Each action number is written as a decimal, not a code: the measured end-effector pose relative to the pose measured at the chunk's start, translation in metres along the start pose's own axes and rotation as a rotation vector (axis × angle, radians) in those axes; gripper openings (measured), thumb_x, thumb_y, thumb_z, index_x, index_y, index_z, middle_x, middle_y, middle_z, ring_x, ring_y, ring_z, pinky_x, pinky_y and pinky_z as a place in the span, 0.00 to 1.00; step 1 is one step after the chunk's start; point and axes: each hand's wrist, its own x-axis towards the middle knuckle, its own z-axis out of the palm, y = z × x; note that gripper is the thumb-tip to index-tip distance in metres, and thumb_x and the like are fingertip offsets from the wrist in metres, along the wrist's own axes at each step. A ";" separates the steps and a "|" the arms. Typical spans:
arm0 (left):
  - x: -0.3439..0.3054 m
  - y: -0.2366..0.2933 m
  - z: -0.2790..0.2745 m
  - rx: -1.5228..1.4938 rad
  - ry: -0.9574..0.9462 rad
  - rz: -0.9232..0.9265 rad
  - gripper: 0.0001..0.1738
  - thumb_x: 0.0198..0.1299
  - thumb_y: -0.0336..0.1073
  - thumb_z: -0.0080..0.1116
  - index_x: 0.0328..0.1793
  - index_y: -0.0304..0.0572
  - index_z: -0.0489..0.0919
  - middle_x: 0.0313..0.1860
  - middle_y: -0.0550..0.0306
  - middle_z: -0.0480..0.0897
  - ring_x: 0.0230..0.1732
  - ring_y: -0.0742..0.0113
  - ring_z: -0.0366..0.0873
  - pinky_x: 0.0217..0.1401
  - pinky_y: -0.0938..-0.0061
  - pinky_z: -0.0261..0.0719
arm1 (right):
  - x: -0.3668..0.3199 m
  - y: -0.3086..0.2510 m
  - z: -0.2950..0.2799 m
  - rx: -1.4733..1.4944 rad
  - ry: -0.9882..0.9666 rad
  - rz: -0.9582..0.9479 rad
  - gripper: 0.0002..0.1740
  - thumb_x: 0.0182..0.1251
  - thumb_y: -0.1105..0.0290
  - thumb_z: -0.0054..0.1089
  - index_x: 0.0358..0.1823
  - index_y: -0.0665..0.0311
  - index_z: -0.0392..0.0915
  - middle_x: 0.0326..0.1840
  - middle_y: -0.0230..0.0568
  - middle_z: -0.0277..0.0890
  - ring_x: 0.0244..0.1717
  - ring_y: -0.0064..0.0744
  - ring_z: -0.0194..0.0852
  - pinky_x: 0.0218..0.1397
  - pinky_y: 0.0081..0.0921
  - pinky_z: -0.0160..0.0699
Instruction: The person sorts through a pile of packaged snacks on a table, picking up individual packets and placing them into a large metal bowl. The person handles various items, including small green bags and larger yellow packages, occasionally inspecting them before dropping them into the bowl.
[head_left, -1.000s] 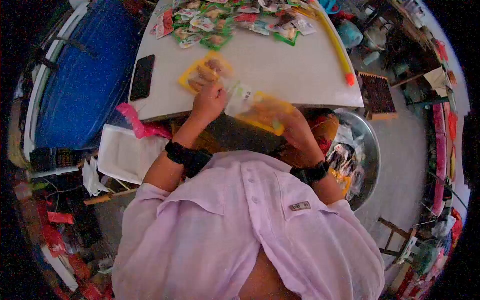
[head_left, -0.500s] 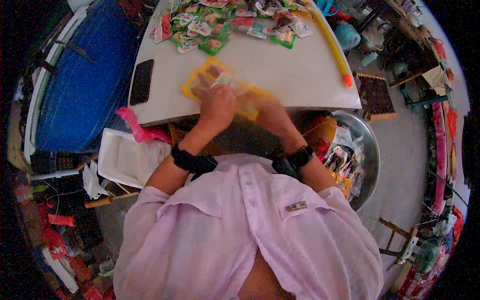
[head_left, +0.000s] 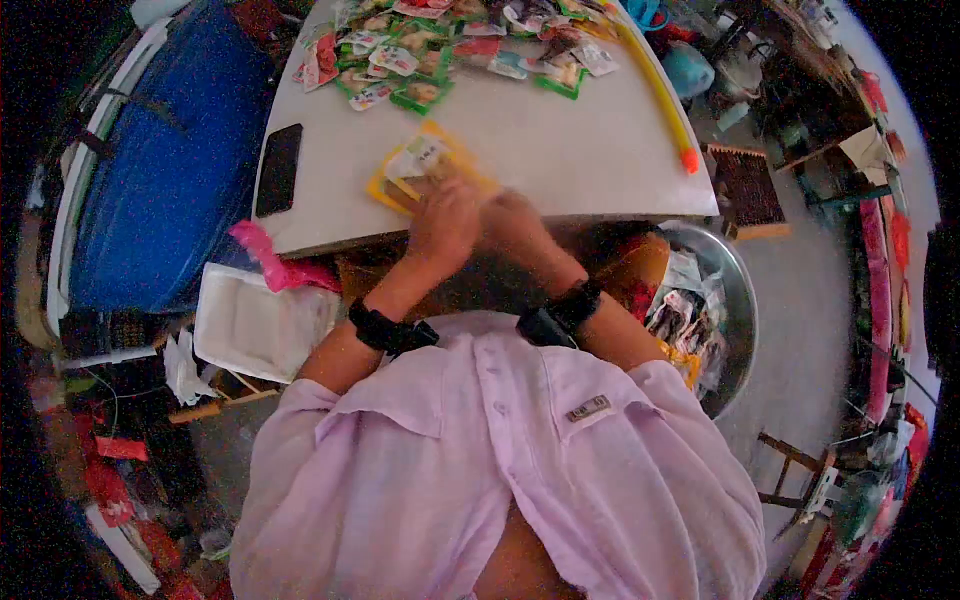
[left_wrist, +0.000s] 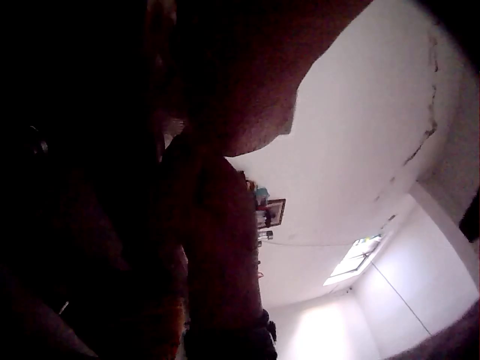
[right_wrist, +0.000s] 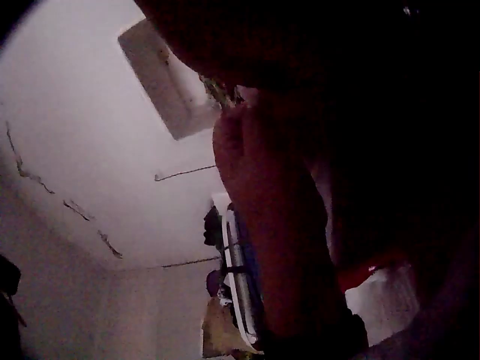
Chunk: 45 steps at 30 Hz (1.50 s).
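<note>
A yellow-edged plastic food packet (head_left: 395,190) lies over the near edge of the white table in the head view, its pale printed label face up. My left hand (head_left: 446,228) grips its near side, fingers curled over the edge. Close beside it, my right hand (head_left: 518,232) pinches the packet's right end, its fingertips blurred and partly hidden. In the left wrist view the hands and forearm (left_wrist: 225,247) are dark shapes. The right wrist view shows a dim forearm (right_wrist: 281,225) and no packet.
Many small green- and red-edged packets (head_left: 420,92) are heaped at the table's far end. A black phone (head_left: 279,170) lies at left, a yellow tube (head_left: 655,85) along the right edge. Below stand a white foam box (head_left: 235,320) and a metal basin (head_left: 742,330) with packets.
The packet was stretched out as two joined yellow-edged halves; now it is folded together with the label on top. My right hand has moved left, up beside the left hand.
</note>
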 end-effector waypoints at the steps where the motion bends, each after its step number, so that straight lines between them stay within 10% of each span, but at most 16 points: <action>1: -0.004 -0.002 0.006 -0.008 0.017 0.029 0.11 0.44 0.33 0.46 0.35 0.37 0.70 0.35 0.49 0.72 0.43 0.51 0.66 0.45 0.62 0.63 | -0.002 0.010 0.017 0.297 0.037 0.113 0.08 0.47 0.67 0.46 0.25 0.64 0.72 0.29 0.48 0.71 0.30 0.45 0.68 0.31 0.36 0.67; 4: -0.008 0.005 0.001 -0.041 0.014 0.066 0.14 0.43 0.33 0.48 0.39 0.39 0.70 0.40 0.49 0.70 0.46 0.52 0.64 0.49 0.62 0.61 | -0.006 0.012 0.023 0.652 0.046 0.196 0.08 0.46 0.70 0.47 0.27 0.64 0.72 0.30 0.48 0.71 0.31 0.44 0.68 0.33 0.35 0.67; 9: -0.025 0.019 -0.022 0.109 -0.160 0.045 0.23 0.41 0.32 0.50 0.48 0.41 0.66 0.50 0.46 0.65 0.55 0.50 0.56 0.57 0.56 0.49 | -0.016 -0.007 -0.036 -0.156 -0.177 -0.373 0.10 0.47 0.72 0.47 0.33 0.66 0.71 0.32 0.47 0.71 0.34 0.43 0.69 0.35 0.34 0.69; 12: -0.037 0.008 -0.012 0.215 -0.108 0.075 0.20 0.40 0.32 0.50 0.45 0.42 0.68 0.48 0.48 0.65 0.53 0.51 0.58 0.54 0.56 0.53 | -0.030 -0.003 -0.036 0.358 -0.155 0.170 0.08 0.46 0.75 0.47 0.30 0.61 0.71 0.33 0.31 0.70 0.33 0.31 0.67 0.41 0.26 0.64; 15: -0.033 -0.008 -0.013 0.136 -0.016 0.064 0.13 0.38 0.30 0.51 0.35 0.42 0.71 0.43 0.52 0.67 0.47 0.54 0.62 0.50 0.60 0.59 | -0.022 -0.018 -0.058 0.568 -0.169 0.669 0.16 0.48 0.72 0.50 0.41 0.66 0.66 0.35 0.38 0.70 0.39 0.31 0.65 0.40 0.24 0.66; 21: -0.016 -0.012 -0.050 0.153 -0.042 0.050 0.05 0.42 0.29 0.48 0.28 0.38 0.68 0.36 0.50 0.70 0.40 0.52 0.67 0.41 0.65 0.65 | -0.027 -0.020 -0.077 0.638 0.234 0.332 0.22 0.44 0.68 0.54 0.43 0.66 0.65 0.45 0.49 0.64 0.45 0.45 0.63 0.46 0.33 0.64; 23: -0.004 -0.003 -0.059 0.068 -0.024 0.053 0.05 0.45 0.29 0.47 0.30 0.37 0.68 0.37 0.49 0.70 0.40 0.51 0.66 0.41 0.65 0.65 | -0.024 -0.029 -0.096 0.176 0.322 0.024 0.25 0.43 0.67 0.56 0.45 0.67 0.63 0.44 0.48 0.64 0.44 0.43 0.63 0.44 0.33 0.64; 26: 0.004 0.008 -0.076 -0.080 -0.021 0.089 0.06 0.48 0.29 0.45 0.33 0.36 0.69 0.38 0.47 0.70 0.40 0.50 0.67 0.43 0.64 0.64 | -0.022 -0.045 -0.115 0.118 0.218 -0.218 0.25 0.39 0.67 0.57 0.43 0.65 0.63 0.41 0.48 0.64 0.42 0.46 0.63 0.43 0.36 0.63; 34: 0.022 0.047 -0.101 -0.520 -0.210 -0.134 0.07 0.51 0.28 0.42 0.36 0.35 0.69 0.38 0.49 0.72 0.42 0.62 0.68 0.47 0.73 0.63 | -0.050 -0.081 -0.155 -0.169 0.215 -0.174 0.05 0.42 0.67 0.48 0.18 0.60 0.65 0.20 0.35 0.66 0.29 0.36 0.66 0.29 0.33 0.64; 45: 0.020 0.045 -0.074 -0.858 -0.633 -0.400 0.09 0.49 0.28 0.45 0.38 0.37 0.69 0.36 0.59 0.71 0.39 0.72 0.66 0.44 0.80 0.63 | -0.143 -0.044 -0.229 -0.111 0.189 0.254 0.08 0.48 0.71 0.48 0.30 0.66 0.68 0.27 0.44 0.67 0.31 0.43 0.65 0.34 0.30 0.64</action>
